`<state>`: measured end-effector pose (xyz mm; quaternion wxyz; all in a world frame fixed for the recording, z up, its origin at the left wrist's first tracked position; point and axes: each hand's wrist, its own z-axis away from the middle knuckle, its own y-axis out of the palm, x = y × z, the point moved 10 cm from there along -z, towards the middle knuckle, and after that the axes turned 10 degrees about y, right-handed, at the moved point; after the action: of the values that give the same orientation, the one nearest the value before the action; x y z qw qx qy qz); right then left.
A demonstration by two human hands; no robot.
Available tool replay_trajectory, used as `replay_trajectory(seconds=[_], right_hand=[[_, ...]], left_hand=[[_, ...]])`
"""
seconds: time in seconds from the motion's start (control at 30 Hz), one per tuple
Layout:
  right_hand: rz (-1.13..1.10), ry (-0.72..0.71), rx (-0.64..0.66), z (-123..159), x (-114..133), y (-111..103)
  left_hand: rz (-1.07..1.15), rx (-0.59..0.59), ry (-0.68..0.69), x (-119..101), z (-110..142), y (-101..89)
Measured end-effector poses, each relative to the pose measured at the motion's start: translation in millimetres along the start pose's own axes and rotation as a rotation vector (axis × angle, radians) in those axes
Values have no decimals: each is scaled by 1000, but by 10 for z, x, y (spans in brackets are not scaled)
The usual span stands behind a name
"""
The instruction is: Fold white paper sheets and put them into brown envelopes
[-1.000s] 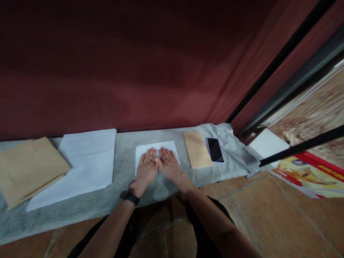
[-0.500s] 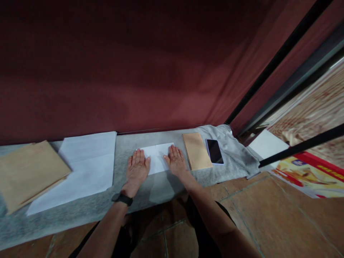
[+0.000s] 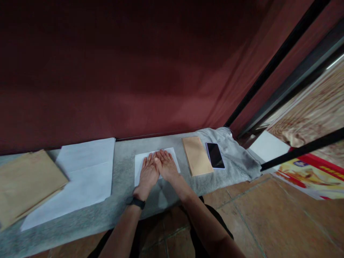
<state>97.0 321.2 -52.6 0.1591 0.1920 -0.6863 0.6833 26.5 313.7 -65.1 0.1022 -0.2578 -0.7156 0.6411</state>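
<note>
A small white sheet of paper (image 3: 139, 162) lies on the grey cloth, its middle covered by my hands. My left hand (image 3: 149, 171) rests flat on it, palm down, with a dark band on the wrist. Beside it my right hand (image 3: 167, 166) also lies flat, its thumb side meeting or overlapping the left hand's fingers. Both hands have fingers stretched out and hold nothing. To the right is a stack of brown paper or envelopes (image 3: 197, 156), with a phone (image 3: 215, 155) next to it, screen dark.
The grey cloth (image 3: 123, 172) covers a low bench along a dark red wall (image 3: 120, 89). On the left, large white sheets (image 3: 88, 172) lie partly under brown envelopes (image 3: 29, 182). A black bar (image 3: 303, 148) and a colourful box (image 3: 311, 172) stand at right, above a tiled floor (image 3: 282, 211).
Both hands have slid inward from the paper's two sides and now meet at its middle. The paper's side edges have come into view. The camera has tilted slightly.
</note>
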Motion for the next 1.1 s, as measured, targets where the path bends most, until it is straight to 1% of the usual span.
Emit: replay_trajectory(seconds=[0.1,0.17,0.23,0.4,0.5,0.63,0.87,1.0,1.1], right_hand=[[-6,43,16,-54,-18,44],[6,52,1,-75,-43,53],[29,54,-29,-84,-75,55],[102,54,-118,-77,-180,46],[125,63,-173,-69,-254,18],[148,72,-209,-57,-345,5],[159,86,-328,58,-486,-62],[181,107,-331,142,-557,-101],[189,139,-328,204,-604,-158]], left_hand=[[-21,22,-63,49,-21,47],[-29,22,-93,78,-22,56],[-30,5,-120,103,-17,53],[-44,-82,-179,175,12,14],[-47,-104,-217,250,44,1],[-55,-111,-275,371,105,-28],[-79,-111,-326,496,228,-88],[-74,-98,-376,598,306,-120],[-92,-135,-439,671,379,-184]])
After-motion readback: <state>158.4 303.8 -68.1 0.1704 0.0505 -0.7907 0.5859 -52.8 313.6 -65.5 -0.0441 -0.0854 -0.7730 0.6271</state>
